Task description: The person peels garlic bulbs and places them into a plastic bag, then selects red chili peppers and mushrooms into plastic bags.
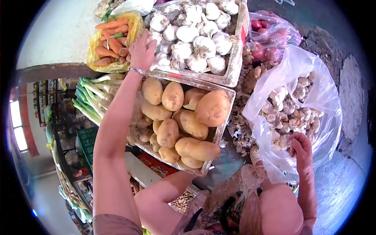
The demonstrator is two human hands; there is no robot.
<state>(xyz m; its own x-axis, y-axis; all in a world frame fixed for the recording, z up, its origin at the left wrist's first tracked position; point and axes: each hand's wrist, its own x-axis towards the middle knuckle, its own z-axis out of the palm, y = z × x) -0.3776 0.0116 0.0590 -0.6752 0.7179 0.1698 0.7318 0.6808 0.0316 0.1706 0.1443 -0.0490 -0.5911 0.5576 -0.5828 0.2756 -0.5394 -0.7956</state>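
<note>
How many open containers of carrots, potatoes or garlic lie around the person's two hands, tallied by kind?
Rectangular, dirt-stained crates: 2 (the crate of white garlic bulbs, the crate of light-brown potatoes)
Plastic bags: 2 (the yellow bag of orange carrots, the clear bag of garlic)
Total: 4

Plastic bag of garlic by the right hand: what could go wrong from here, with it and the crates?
The thin plastic bag gapes open, so a tug from the right hand might spill its garlic bulbs. The left hand is at the corner of a heaped garlic crate and could knock bulbs loose. The large potato sits high at its crate's side and might roll out if bumped.
</note>
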